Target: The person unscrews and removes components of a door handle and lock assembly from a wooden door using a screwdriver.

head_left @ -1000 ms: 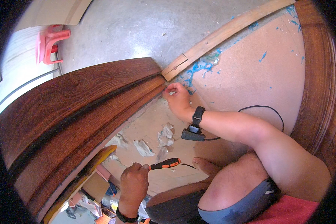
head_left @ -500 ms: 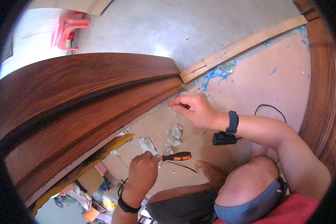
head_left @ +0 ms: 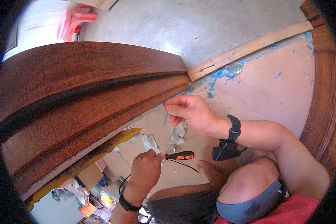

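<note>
My left hand (head_left: pixel 146 170) is closed around the shaft end of a screwdriver (head_left: pixel 180 155). Its black and orange handle points right, out past my fingers. Farther up, my right hand (head_left: pixel 192 114) has thumb and forefinger pinched together beside the lower edge of a dark brown wooden panel (head_left: pixel 93 89). Something tiny and dark may sit at those fingertips, but I cannot make it out. The panel has a long moulded groove and slants across the left side. Crumpled whitish scraps (head_left: pixel 150 143) lie on the floor by my left hand.
A pale wooden batten (head_left: pixel 250 48) runs from the panel's corner towards the dark wood (head_left: pixel 324 89) at right. Blue shreds (head_left: pixel 222 76) stick to the floor beside it. A pink stool (head_left: pixel 76 22) stands at far left. Yellow-edged material (head_left: pixel 112 143) lies along the panel.
The view has shifted a little, moving the panel and batten. My right hand has turned slightly, its lower fingers now showing apart below the pinch. My left hand stays by the screwdriver.
</note>
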Available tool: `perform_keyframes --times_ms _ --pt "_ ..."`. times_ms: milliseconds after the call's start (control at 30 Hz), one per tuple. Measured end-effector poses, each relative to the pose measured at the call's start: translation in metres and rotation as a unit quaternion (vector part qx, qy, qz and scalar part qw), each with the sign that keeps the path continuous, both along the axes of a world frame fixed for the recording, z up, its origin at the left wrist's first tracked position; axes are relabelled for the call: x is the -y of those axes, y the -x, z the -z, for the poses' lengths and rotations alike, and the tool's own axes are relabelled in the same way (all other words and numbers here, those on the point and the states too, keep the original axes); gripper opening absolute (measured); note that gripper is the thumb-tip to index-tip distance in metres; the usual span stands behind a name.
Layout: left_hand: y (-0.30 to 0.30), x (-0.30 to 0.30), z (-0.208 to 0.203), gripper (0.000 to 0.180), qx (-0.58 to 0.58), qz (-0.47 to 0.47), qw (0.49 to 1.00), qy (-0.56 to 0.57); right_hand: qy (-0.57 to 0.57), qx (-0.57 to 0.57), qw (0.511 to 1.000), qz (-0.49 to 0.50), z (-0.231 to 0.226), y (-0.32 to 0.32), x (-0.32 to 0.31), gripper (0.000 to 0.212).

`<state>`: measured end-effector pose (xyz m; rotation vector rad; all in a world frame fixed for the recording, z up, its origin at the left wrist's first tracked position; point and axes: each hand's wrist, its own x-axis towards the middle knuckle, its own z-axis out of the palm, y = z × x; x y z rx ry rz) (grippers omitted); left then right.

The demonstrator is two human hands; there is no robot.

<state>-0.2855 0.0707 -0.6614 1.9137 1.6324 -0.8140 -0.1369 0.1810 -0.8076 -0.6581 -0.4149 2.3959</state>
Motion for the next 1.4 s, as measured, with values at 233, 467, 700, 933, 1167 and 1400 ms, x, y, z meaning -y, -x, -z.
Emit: perform_keyframes --times_ms 233,467,700,933,1167,1400 --pt "0.001 0.003 -0.002 0.012 0.004 -0.018 1.0 0.006 -0.029 -0.01 0.999 -0.014 -0.005 -0.009 0.004 0.024" --pt "0.003 0.007 0.001 0.012 0.005 -0.021 1.0 0.007 -0.003 -0.024 1.0 -0.016 -0.009 -0.008 0.005 0.024" --pt "0.001 0.009 0.002 0.014 -0.001 0.002 1.0 -0.004 0.198 -0.071 0.978 -0.002 -0.021 0.0 -0.004 0.009" --pt "0.001 0.01 0.001 0.011 0.007 -0.016 1.0 0.009 0.254 -0.102 0.962 -0.005 -0.023 0.003 -0.006 0.009" --pt "0.001 0.01 0.002 0.012 -0.002 -0.009 1.0 0.016 0.316 -0.117 0.942 -0.006 -0.029 0.006 -0.01 0.01" --pt "0.0 0.007 0.003 0.01 0.003 0.0 1.0 0.005 0.32 -0.121 0.94 0.007 -0.027 0.017 -0.005 0.014"
